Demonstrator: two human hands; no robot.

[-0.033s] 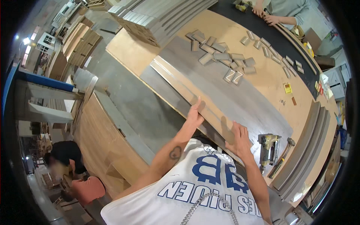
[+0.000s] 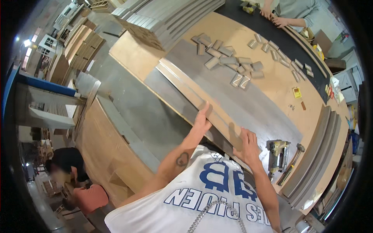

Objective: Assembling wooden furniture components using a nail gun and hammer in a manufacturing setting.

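Note:
A long, narrow wooden board (image 2: 182, 83) with a tan face and a pale strip along its edge runs slantwise over a grey panel (image 2: 268, 112) on the workbench. My left hand (image 2: 201, 119) grips its near side around the middle, thumb up over the face and the other fingers mostly hidden beneath. Closer to my body, my right hand (image 2: 248, 146) is closed around the opposite long edge, fingers bent. Just right of that hand, a nail gun (image 2: 278, 155) lies on the bench, with a hammer (image 2: 293, 163) beside it.
Several small grey wood blocks (image 2: 227, 60) lie scattered beyond the board. Curved grey mouldings (image 2: 314, 155) rest along the right edge, and stacked grey boards (image 2: 155, 23) stand at the far left. Across the bench, a co-worker's hands (image 2: 274, 17) hold a long strip. A yellow box (image 2: 297, 92) sits nearby.

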